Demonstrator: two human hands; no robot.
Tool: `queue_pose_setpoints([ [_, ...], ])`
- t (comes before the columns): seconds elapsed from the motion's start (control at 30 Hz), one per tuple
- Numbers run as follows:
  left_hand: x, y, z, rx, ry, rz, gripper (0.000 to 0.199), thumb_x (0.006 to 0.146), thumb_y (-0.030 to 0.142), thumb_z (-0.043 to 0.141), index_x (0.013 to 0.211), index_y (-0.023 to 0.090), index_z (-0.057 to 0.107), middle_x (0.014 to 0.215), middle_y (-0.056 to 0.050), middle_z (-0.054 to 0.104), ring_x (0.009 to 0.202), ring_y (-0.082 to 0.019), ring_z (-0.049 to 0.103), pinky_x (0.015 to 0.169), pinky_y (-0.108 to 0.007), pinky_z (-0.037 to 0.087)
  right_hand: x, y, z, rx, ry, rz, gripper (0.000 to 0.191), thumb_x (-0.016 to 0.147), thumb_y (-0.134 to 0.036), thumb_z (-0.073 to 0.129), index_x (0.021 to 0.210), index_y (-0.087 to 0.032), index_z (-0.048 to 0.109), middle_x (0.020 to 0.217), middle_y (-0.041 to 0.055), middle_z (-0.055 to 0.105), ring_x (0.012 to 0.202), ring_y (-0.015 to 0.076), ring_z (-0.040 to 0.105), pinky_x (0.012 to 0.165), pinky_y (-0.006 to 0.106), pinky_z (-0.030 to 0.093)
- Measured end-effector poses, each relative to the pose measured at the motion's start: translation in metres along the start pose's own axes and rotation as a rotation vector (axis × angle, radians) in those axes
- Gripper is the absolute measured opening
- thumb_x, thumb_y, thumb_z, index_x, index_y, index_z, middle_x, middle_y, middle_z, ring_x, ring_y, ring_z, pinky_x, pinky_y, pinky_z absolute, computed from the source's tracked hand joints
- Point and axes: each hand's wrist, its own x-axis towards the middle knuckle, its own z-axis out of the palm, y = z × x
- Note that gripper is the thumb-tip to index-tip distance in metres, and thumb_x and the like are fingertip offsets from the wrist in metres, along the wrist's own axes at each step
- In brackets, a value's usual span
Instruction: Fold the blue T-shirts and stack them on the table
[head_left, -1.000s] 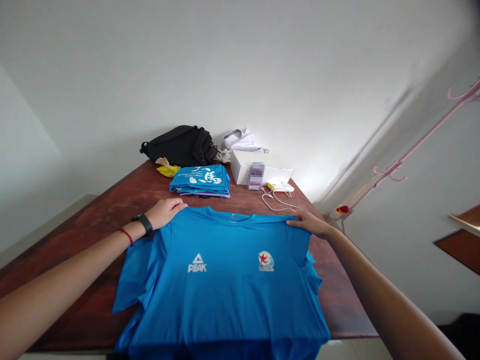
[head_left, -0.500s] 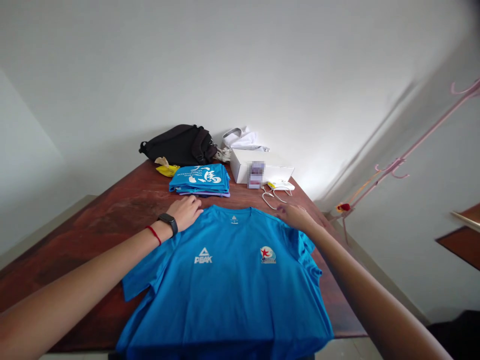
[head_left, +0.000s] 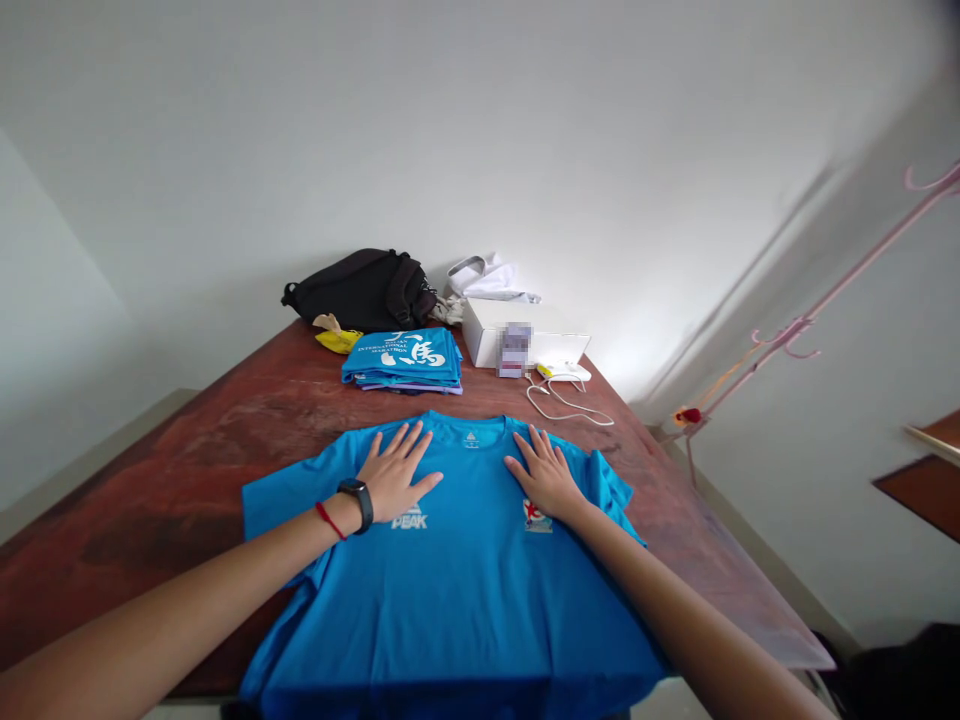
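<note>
A blue T-shirt (head_left: 465, 590) lies front side up on the wooden table, its collar away from me and its lower part reaching the near edge. My left hand (head_left: 394, 475) rests flat on the upper chest left of the collar, fingers spread, partly covering the white PEAK print. On the other side of the collar, my right hand (head_left: 547, 475) lies with fingers apart, partly over the round badge print. The shirt's right sleeve is bunched up, while the left one is spread out. Neither hand grips the cloth.
Beyond the collar sits a stack of folded blue shirts (head_left: 405, 360). Behind it are a black backpack (head_left: 360, 290) and a yellow item (head_left: 337, 342). A white box (head_left: 487, 325), white cable (head_left: 570, 412) and white bag (head_left: 491, 277) are at the back right. A pink rack (head_left: 847, 285) stands right of the table.
Both hands have left the shirt's shoulder edges and come inward and nearer to me. Their fingers have gone from gathered to spread flat on the chest.
</note>
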Motion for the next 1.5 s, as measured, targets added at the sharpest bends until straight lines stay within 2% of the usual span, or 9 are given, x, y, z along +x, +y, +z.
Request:
queue_pose_setpoints([
  [0.4,-0.005,-0.020,-0.002,0.040,-0.047,-0.116,0.082,0.094,0.076,0.028,0.160,0.027,0.026,0.167,-0.006,0.012,0.153,-0.039,0.011,0.119,-0.063,0.014,-0.028,0.086,-0.018,-0.009,0.077,0.209,0.067,0.100,-0.064,0.030,0.154,-0.026,0.039,0.167,0.0091,0.021,0.154,0.0356,0.012,0.118,0.061,0.020],
  [0.5,-0.002,-0.022,-0.008,0.039,-0.094,-0.111,0.084,0.093,0.076,0.024,0.161,0.027,0.022,0.167,-0.006,0.008,0.153,-0.040,0.008,0.118,-0.065,0.014,-0.043,0.122,-0.033,0.054,0.195,0.272,0.062,0.096,-0.059,0.045,0.144,-0.021,0.053,0.160,0.0152,0.037,0.149,0.0386,0.029,0.113,0.062,0.031],
  [0.67,0.011,-0.006,-0.020,0.113,-0.205,-0.146,0.092,0.092,0.077,0.026,0.159,0.014,0.028,0.164,-0.020,0.011,0.152,-0.043,0.009,0.116,-0.068,0.014,-0.063,0.167,-0.058,0.439,0.251,0.262,0.043,0.087,-0.043,0.063,0.118,-0.015,0.071,0.118,0.0160,0.073,0.113,0.0336,0.066,0.096,0.043,0.051],
  [0.77,0.023,0.032,-0.027,0.117,-0.187,-0.010,0.093,0.092,0.075,0.033,0.158,0.010,0.030,0.164,-0.023,0.009,0.152,-0.041,0.007,0.118,-0.065,0.014,-0.072,0.169,-0.065,0.582,0.225,0.272,0.043,0.076,-0.040,0.075,0.111,-0.015,0.075,0.090,0.0100,0.078,0.090,0.0303,0.071,0.076,0.037,0.055],
  [0.93,0.059,0.119,-0.030,-0.042,-0.300,0.369,0.092,0.090,0.077,0.037,0.161,0.020,0.023,0.166,-0.014,0.013,0.154,-0.036,0.005,0.121,-0.060,0.012,-0.079,0.155,-0.068,0.543,0.115,0.271,0.032,0.064,-0.042,0.082,0.083,-0.016,0.077,0.058,0.0004,0.067,0.059,0.0194,0.060,0.055,0.028,0.044],
  [1.07,0.092,0.171,-0.013,-0.094,-0.319,0.359,0.082,0.095,0.071,0.033,0.160,0.022,0.026,0.166,-0.012,0.017,0.153,-0.036,0.011,0.120,-0.058,0.018,-0.078,0.154,-0.068,0.465,0.152,0.340,0.035,0.061,-0.044,0.082,0.053,-0.018,0.060,0.045,-0.0025,0.052,0.051,0.0149,0.050,0.050,0.025,0.034],
  [1.23,0.107,0.187,0.023,-0.111,-0.209,0.333,0.074,0.098,0.068,0.026,0.159,0.026,0.030,0.168,-0.007,0.013,0.154,-0.035,0.009,0.121,-0.059,0.011,-0.089,0.154,-0.065,0.460,0.189,0.376,0.043,0.066,-0.048,0.077,0.051,-0.021,0.048,0.045,-0.0038,0.047,0.050,0.0128,0.046,0.048,0.024,0.032],
  [1.37,0.105,0.182,0.041,-0.121,-0.062,0.322,0.072,0.097,0.070,0.026,0.156,0.029,0.035,0.167,-0.006,0.019,0.153,-0.033,0.013,0.122,-0.060,0.010,-0.109,0.146,-0.067,0.907,0.123,0.422,0.031,0.074,-0.045,0.071,0.066,-0.020,0.056,0.062,0.0007,0.062,0.058,0.0148,0.059,0.055,0.026,0.049],
  [1.5,0.106,0.181,0.045,-0.126,-0.036,0.319,0.071,0.097,0.070,0.028,0.156,0.032,0.037,0.167,-0.005,0.021,0.153,-0.034,0.015,0.121,-0.061,0.011,-0.118,0.137,-0.075,1.261,0.138,0.441,0.028,0.073,-0.041,0.075,0.073,-0.021,0.055,0.075,0.0026,0.067,0.069,0.0166,0.067,0.070,0.031,0.059],
])
